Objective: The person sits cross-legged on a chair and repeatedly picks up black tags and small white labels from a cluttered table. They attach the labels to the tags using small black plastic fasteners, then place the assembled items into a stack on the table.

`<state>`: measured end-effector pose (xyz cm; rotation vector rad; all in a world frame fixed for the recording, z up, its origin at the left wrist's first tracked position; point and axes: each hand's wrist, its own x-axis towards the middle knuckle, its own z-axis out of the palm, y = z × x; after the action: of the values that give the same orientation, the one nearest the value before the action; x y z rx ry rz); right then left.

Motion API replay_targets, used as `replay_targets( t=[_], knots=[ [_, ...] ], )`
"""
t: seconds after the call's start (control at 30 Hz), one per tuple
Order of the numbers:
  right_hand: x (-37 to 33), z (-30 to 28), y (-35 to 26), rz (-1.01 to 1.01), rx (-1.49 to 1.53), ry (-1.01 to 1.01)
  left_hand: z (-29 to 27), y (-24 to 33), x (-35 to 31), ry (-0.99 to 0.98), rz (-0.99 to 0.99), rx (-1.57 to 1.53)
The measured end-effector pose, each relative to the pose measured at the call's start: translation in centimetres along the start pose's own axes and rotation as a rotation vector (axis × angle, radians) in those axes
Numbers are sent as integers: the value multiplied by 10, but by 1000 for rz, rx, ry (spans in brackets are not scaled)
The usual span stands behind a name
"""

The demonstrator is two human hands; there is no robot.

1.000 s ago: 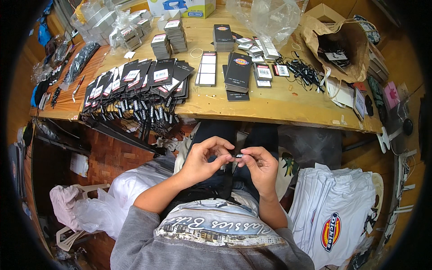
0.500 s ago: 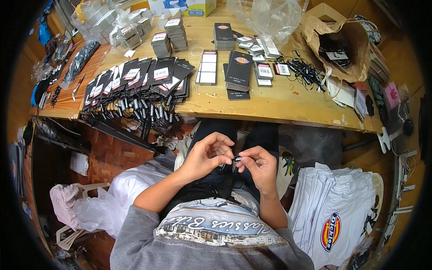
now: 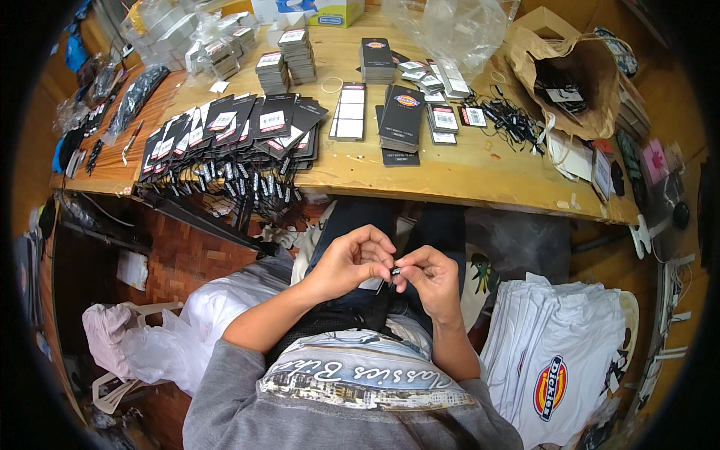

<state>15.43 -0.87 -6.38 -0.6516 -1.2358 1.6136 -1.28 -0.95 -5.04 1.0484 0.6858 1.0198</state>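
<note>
Both hands meet over my lap, in front of the table's near edge. My right hand point(image 3: 431, 276) pinches a small black plastic tag fastener point(image 3: 396, 271) with pale print between thumb and fingertips. My left hand point(image 3: 346, 259) has its thumb against the fastener's other side, its fingers curled above; what lies between those fingertips is mostly hidden. Below the left hand, part of a white hang tag point(image 3: 370, 284) shows, and its link to the fastener cannot be made out.
On the wooden table point(image 3: 450, 176) lie fanned black hang tags point(image 3: 274, 120) with fasteners hanging over the edge, stacked tags point(image 3: 401, 112), a heap of loose black fasteners point(image 3: 510, 120) and a paper bag point(image 3: 592, 124). Folded white shirts point(image 3: 551, 337) are at my right, clear plastic point(image 3: 225, 307) at my left.
My hands have shifted very slightly, and the fastener has turned and sits a little lower between the fingertips. More of the white tag shows below the left hand.
</note>
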Motion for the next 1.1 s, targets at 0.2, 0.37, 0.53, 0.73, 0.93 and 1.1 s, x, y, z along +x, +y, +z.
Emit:
replay_targets(
  t=[0.2, 0.37, 0.53, 0.73, 0.93, 1.1],
  knots=[
    [1, 3, -6, 50, -84, -4, -8, -2, -2, -74, 16, 196],
    [3, 11, -35, 110, -343, -141, -24, -7, 3, -501, -79, 85],
    [14, 25, -50, 7, -590, -282, -39, 12, -12, -770, 42, 288],
    [35, 64, -77, -176, -663, -538, -65, 55, -58, -555, 141, 439],
    [51, 110, -80, -447, -558, -788, -57, 143, -130, 574, 614, 1518],
    [75, 153, -39, -520, -517, -761, -128, 167, -125, 1220, 771, 1583]
  ],
)
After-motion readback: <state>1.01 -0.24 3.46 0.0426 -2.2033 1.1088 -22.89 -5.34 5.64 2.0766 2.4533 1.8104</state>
